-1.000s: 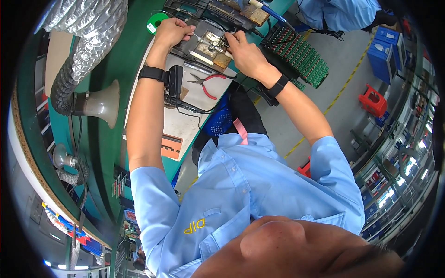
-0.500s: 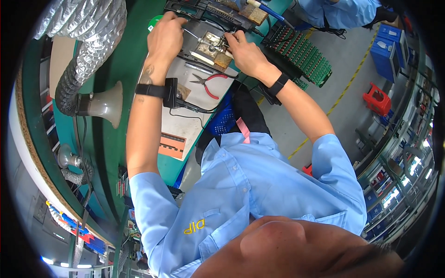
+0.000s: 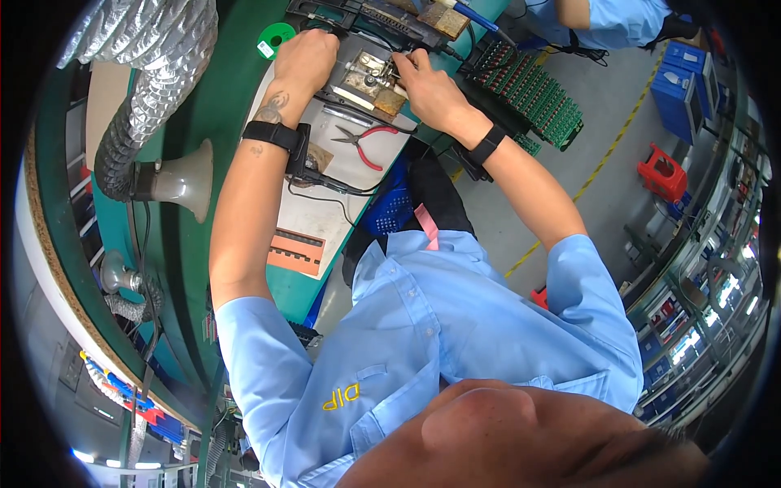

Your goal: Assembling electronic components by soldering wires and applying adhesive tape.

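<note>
At the far side of the bench my left hand (image 3: 307,61) has its fingers curled closed; its fingertips and whatever they hold are hidden. It lies between a green spool (image 3: 275,39) and a small metal fixture (image 3: 370,73) with a shiny rod and a knob. On the fixture's right edge my right hand (image 3: 427,88) pinches with thumb and forefinger; the small thing in the pinch is too hidden to name. Nearer to me, red-handled pliers (image 3: 362,146) lie with their jaws apart on a pale work surface (image 3: 317,215). Black bands circle both wrists.
Rows of green circuit boards (image 3: 529,98) stand to the right. A silvery duct (image 3: 175,81) and a funnel hood (image 3: 187,180) are at the left. A blue-handled tool (image 3: 480,20) lies beyond the fixture. An orange slotted plate (image 3: 297,250) lies near me. Another person's sleeve (image 3: 622,23) shows at far right.
My left hand has shifted right and farther away, uncovering the green spool. The thin pale rod that showed by its fingers is no longer seen there. My right hand has barely moved.
</note>
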Tool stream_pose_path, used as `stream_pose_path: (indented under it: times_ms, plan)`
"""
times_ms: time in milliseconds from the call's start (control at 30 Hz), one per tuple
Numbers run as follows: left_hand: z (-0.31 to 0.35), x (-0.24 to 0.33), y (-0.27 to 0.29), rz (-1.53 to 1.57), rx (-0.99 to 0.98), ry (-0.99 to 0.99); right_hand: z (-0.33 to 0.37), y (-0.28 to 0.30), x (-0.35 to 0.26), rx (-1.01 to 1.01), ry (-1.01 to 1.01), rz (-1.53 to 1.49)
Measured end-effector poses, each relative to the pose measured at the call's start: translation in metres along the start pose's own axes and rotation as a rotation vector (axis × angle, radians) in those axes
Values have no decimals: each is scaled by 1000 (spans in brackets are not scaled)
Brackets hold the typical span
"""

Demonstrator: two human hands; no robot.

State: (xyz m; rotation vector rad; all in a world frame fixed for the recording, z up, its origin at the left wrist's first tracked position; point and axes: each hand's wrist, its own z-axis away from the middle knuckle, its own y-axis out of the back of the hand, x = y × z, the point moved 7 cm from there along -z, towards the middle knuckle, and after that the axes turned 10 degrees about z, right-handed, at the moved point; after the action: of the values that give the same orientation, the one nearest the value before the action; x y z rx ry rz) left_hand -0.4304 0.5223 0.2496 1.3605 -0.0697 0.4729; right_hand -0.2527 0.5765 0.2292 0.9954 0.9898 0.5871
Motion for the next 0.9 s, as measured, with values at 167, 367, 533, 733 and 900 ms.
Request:
stream_pose_path:
  times_ms: [167,367,533,733,900]
  plan:
    - [0,8,-6,52,-1,-45,0,0,0,2,3,18]
    - [9,11,4,-10,158,-41,0,0,0,9,5,24]
    - [9,6,-8,-146,85,43,0,1,-1,14,11,18]
    - [12,26,-6,-53,142,-52,0,-1,1,7,7,18]
    - [12,16,-4,-167,150,82,0,1,-1,-7,0,18]
